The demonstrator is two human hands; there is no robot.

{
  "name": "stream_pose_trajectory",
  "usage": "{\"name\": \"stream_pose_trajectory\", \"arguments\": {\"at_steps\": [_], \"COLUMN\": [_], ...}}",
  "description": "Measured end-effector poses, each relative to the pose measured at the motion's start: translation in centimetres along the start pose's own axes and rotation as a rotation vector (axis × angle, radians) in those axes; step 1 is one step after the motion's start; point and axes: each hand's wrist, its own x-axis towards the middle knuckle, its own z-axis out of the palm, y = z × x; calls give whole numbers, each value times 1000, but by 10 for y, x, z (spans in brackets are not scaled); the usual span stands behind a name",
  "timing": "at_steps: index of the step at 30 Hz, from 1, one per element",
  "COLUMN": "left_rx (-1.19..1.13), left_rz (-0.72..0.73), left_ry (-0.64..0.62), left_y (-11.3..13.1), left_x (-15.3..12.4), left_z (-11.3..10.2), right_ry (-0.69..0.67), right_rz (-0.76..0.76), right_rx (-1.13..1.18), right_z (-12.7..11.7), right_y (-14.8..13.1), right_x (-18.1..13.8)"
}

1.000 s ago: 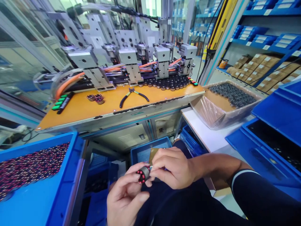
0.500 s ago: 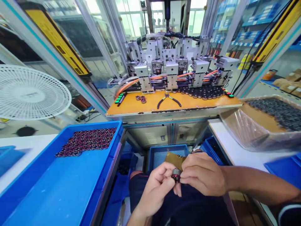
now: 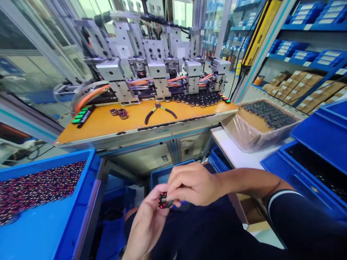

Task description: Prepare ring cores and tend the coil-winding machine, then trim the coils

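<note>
Both of my hands meet low in the middle of the view, over my lap. My left hand [image 3: 148,225] holds a small black round part with red windings [image 3: 163,200] between thumb and fingers. From the right, my right hand [image 3: 193,184] pinches the same part with its fingertips. Behind the hands, under the bench, sits a small blue bin [image 3: 162,174]. What my right hand's fingers do on the part is hidden.
An orange bench [image 3: 151,117] carries pliers [image 3: 159,110], two loose parts [image 3: 119,113], a row of black parts [image 3: 197,99] and a multi-head machine [image 3: 151,68]. Left is a blue tray [image 3: 54,224] of red-black parts. Right are a lined box [image 3: 260,126] of dark parts and blue bins [image 3: 320,159].
The view swung away from the white fan and back toward the right shelves. My hands stayed together on the small part, which now shows its red end toward me.
</note>
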Motion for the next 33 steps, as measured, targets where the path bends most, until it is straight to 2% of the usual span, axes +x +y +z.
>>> {"name": "stream_pose_trajectory", "arguments": {"at_steps": [2,3,6,13,18,20,22,25,27,30,33], "left_rx": [50,66,98,179,273,347,392,324,245,185,176], "left_rz": [-62,-45,86,370,524,555,564,546,532,518,492], "left_ry": [-88,-83,37,184,295,335,362,314,243,179,178], "left_y": [2,3,2,-9,-11,-12,-12,-12,-12,-11,-11], "left_x": [0,0,-1,0,2,2,3,5,7,8,6], "left_z": [3,5,6,2,0,-1,-1,-1,0,0,0], "right_ry": [-8,-12,-14,72,131,178,213,165,96,57,13], "right_rz": [-29,-37,19,357,388,450,609,924,1059,1127,1086], "right_rx": [-10,-17,-42,10,81,149,312,614,727,788,856], "right_z": [-1,-2,-4,0,7,10,13,13,13,13,17], "right_y": [1,1,-2,-4,-3,-6,-10,-16,-16,-11,-4], "right_x": [0,0,-1,-2,-3,-5,-6,-8,-9,-10,-14]}}
